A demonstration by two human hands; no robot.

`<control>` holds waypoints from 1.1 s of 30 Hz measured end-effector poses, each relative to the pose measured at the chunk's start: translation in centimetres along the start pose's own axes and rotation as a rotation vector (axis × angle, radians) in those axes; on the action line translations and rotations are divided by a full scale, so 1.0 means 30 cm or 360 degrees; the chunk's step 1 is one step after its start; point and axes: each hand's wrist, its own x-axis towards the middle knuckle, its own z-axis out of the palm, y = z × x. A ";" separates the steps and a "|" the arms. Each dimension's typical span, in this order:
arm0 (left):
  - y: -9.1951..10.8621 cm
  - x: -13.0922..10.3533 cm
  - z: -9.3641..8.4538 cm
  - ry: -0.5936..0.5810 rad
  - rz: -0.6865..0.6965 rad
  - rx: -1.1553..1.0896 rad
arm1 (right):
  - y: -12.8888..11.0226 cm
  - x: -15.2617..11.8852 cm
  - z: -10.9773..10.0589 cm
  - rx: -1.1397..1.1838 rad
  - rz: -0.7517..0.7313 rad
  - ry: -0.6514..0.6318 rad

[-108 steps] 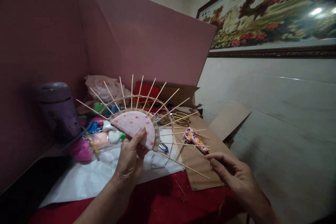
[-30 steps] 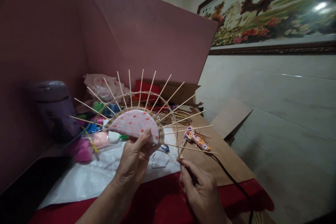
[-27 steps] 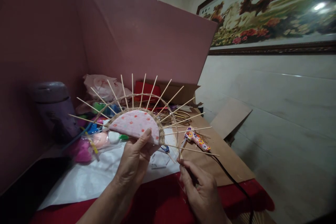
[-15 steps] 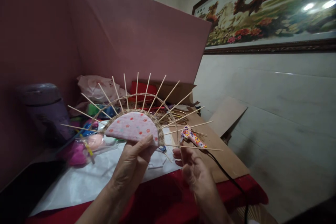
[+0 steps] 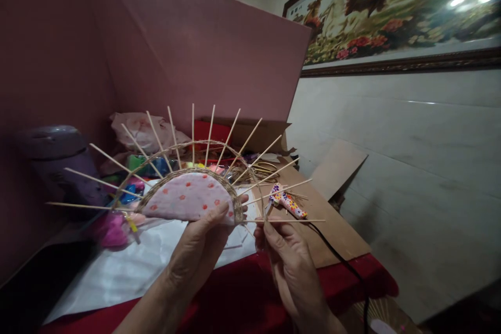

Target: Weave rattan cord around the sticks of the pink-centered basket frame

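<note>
A half-round panel (image 5: 188,195) covered in pale pink cloth with red prints has a rim of braided twine and several thin wooden sticks fanning outward. My left hand (image 5: 207,235) grips its lower right part, thumb on the cloth and fingers behind. A loose arc of twine (image 5: 195,142) crosses the sticks beyond the rim. My right hand (image 5: 284,245) pinches the twine at the lowest right stick (image 5: 301,221). Just behind that stick lies a flower-patterned glue gun (image 5: 287,201) with a black cord.
White paper (image 5: 117,266) and brown board (image 5: 332,240) cover the red-clothed table. A lidded purple container (image 5: 58,162), coloured packets and a pink bag (image 5: 143,130) stand or lie at the left. A framed picture (image 5: 391,15) hangs on the right wall.
The panel has tilted and come nearer, its left sticks reaching farther left. My right thumb and fingers have closed on the twine at the lowest right stick.
</note>
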 end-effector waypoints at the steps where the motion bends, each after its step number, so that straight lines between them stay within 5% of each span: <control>1: -0.001 -0.003 0.001 -0.0110 -0.0062 0.0019 | 0.000 -0.002 -0.001 -0.0029 0.0002 -0.0018; 5: -0.006 -0.009 0.015 -0.0327 -0.0078 0.0102 | -0.001 -0.005 -0.005 -0.0161 0.0035 -0.0101; 11: -0.007 -0.010 0.032 -0.0127 -0.0059 0.0145 | 0.012 -0.009 -0.034 -0.0306 0.0156 -0.0117; 21: -0.004 -0.012 0.034 -0.0042 -0.0064 0.0193 | -0.017 -0.031 -0.082 -0.0679 -0.0068 0.0013; 27: -0.009 -0.010 0.038 -0.0004 -0.0031 0.0179 | -0.043 0.032 -0.196 -0.1285 -0.0256 0.0153; 33: -0.009 -0.001 0.026 -0.0006 -0.0002 0.0164 | -0.138 0.195 -0.377 -0.2515 -0.0712 0.0412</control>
